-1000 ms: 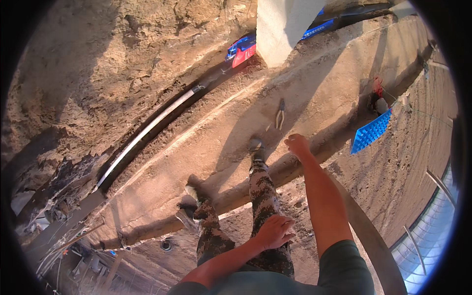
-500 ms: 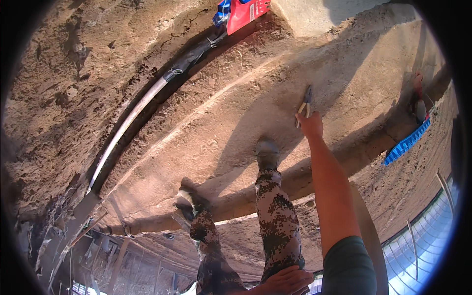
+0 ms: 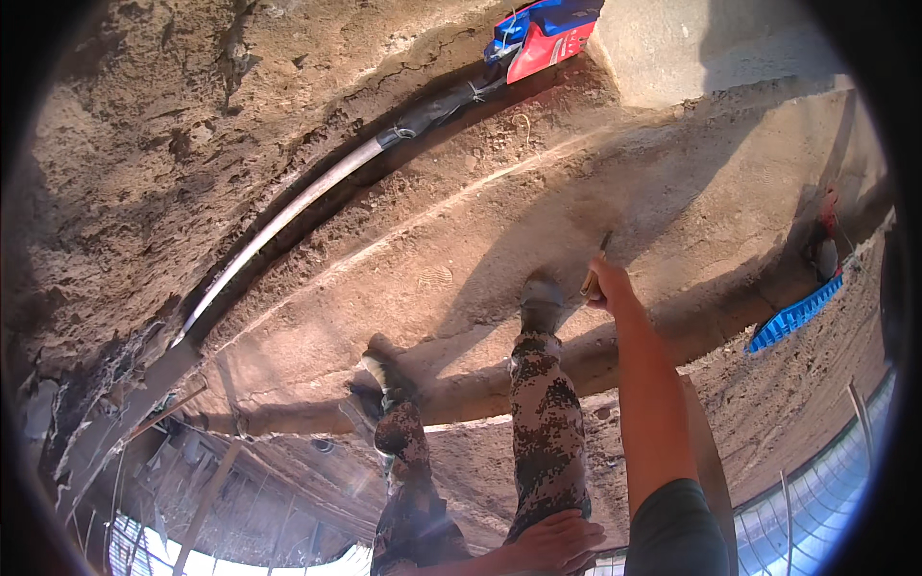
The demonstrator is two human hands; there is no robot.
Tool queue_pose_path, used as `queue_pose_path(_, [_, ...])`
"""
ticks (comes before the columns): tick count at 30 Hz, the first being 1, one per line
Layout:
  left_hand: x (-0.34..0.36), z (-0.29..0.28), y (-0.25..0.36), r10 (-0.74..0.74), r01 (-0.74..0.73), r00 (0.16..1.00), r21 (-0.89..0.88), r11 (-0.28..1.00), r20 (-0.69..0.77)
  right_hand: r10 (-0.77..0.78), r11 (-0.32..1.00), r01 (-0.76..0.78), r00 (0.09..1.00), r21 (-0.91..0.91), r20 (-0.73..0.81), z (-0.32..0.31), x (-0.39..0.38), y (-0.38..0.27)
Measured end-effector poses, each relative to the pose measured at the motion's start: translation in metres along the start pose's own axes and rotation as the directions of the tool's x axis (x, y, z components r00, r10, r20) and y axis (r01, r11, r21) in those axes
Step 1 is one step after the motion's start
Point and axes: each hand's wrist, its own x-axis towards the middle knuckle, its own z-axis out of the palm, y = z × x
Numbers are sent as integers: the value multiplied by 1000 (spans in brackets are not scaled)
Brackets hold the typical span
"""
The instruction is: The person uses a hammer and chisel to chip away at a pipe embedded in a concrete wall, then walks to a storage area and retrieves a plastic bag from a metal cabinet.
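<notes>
My right hand [image 3: 612, 281], on an outstretched bare arm, is closed around the handles of a pair of pliers [image 3: 592, 285]. The dark jaws point away from me, over the packed earth path [image 3: 461, 278]. My fingers hide part of the handles. Lower in the picture, my left hand [image 3: 565, 541] lies across my right leg in camouflage trousers [image 3: 549, 432], its fingers stretched out with nothing visible in them. My right boot [image 3: 542, 300] stands on the path just left of the pliers. My left boot [image 3: 384, 370] is farther left.
A pale pipe [image 3: 279, 230] with dark wrapping and wire ties runs along a trench at the far left. A red and blue bag [image 3: 547, 43] lies at its far end, beside a pale slab [image 3: 663, 58]. A blue ribbed plastic piece [image 3: 795, 315] lies at the right.
My right hand has closed further around the pliers and drawn them toward me. My left hand stays on my leg. The whole view has shifted slightly.
</notes>
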Motion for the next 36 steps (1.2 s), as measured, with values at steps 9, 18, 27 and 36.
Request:
queue_pose_path(9, [-34, 9, 2, -8, -34, 993, 358, 933, 116, 8, 955, -219, 688, 198, 725, 27, -259, 124])
queue_pose_path(18, [-79, -118, 81, -468, 398, 874, 742, 539, -129, -195, 964, 12, 713, 266, 674, -61, -465, 78])
queue_pose_path(27, [-124, -186, 100, -425, 629, 769, 441, 641, -478, -243, 962, 269, 914, -37, 325, -213, -537, 106])
queue_pose_path(36, [-112, -160, 134, -377, 497, 814, 194, 846, -442, -189, 766, 116, 981, -632, -49, -254, -482, 221])
